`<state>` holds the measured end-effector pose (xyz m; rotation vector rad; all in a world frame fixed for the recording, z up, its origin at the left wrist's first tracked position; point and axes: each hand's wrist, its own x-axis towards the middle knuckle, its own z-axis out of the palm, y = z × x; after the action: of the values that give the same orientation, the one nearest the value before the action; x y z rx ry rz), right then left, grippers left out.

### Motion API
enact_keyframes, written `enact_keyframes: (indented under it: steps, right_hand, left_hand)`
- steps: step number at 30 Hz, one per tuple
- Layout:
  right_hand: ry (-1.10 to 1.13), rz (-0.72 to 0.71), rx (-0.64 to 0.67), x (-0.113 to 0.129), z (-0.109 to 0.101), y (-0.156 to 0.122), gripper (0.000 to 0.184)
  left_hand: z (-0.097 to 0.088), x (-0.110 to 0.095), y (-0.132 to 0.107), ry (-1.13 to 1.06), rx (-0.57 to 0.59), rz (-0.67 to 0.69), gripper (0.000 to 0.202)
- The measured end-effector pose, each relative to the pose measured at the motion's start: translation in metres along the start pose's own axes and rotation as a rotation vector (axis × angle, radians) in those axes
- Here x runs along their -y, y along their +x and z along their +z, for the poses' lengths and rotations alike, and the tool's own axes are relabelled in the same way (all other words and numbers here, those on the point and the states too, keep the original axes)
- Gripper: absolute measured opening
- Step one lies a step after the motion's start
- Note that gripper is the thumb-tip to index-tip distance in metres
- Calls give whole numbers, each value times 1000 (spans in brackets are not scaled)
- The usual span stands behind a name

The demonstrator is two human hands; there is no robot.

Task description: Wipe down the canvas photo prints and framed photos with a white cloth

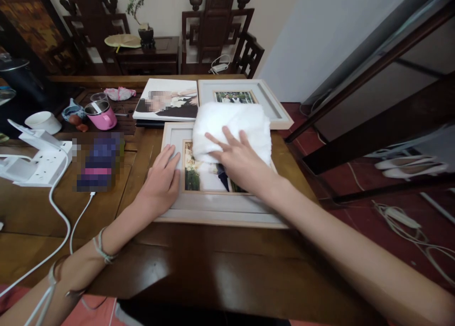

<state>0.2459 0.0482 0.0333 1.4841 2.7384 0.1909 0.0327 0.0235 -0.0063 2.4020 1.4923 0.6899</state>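
A framed photo (220, 210) with a pale wooden frame and grey mat lies flat on the brown table. My left hand (159, 181) rests on its left border, fingers stretched out, with the thumb to the right. Across the upper part of the picture lies a folded white fluffy cloth (234, 122), hiding much of the photo and the frame's upper right. My right hand (240, 160) presses on the cloth from above with its fingers spread, and part of the picture shows below it.
Behind lie another framed photo (277, 103) and a photo panel (170, 86). To the left are a pink mug (104, 120), a white cup (43, 122), a blurred phone-like thing (99, 162) on a cable, and a white power strip (53, 162). A dark wooden frame (373, 127) stands right.
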Motion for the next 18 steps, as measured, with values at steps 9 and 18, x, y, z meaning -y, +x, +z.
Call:
enact_keyframes:
  steps: [9,18]
  right_hand:
    - [410,-248,197,56,-49,-84,52]
    - [390,-199,187,44,-35,-70,69]
  left_hand:
    - [1,1,0,-9,-5,-13,42]
    - [-1,0,0,-9,17,-14,43]
